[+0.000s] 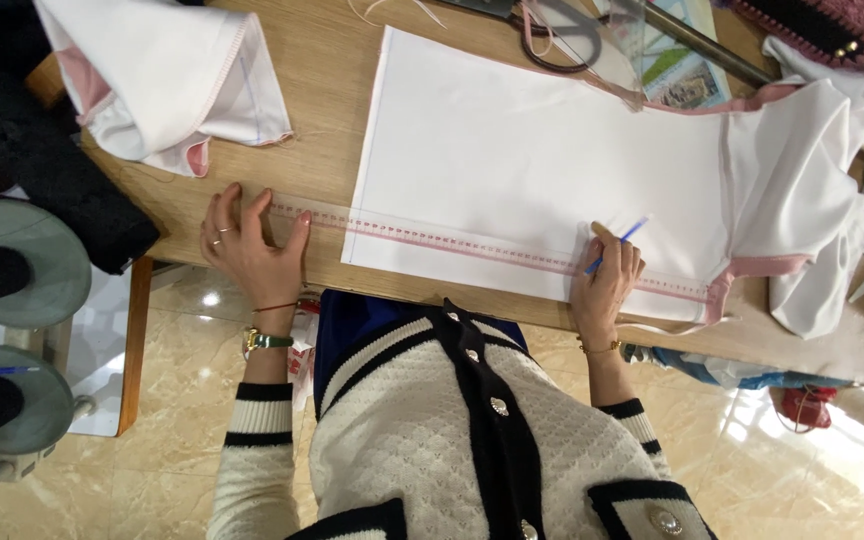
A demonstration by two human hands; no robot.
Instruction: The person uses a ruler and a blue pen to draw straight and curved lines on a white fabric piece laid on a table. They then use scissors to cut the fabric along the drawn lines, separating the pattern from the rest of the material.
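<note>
A flat piece of white fabric (542, 160) lies on the wooden table (317, 120). Along its near edge lies a long clear ruler with pink marks (472, 247). My left hand (250, 245) presses flat on the ruler's left end, beyond the fabric, fingers spread. My right hand (607, 275) grips a blue pen (617, 243) with its tip on the fabric just above the ruler, toward the right.
A folded white and pink cloth (167, 75) lies at the table's far left. Scissors (557, 35) lie at the far edge; bunched white fabric (817, 190) sits at the right. Two round stools (17, 260) stand on the tiled floor to the left.
</note>
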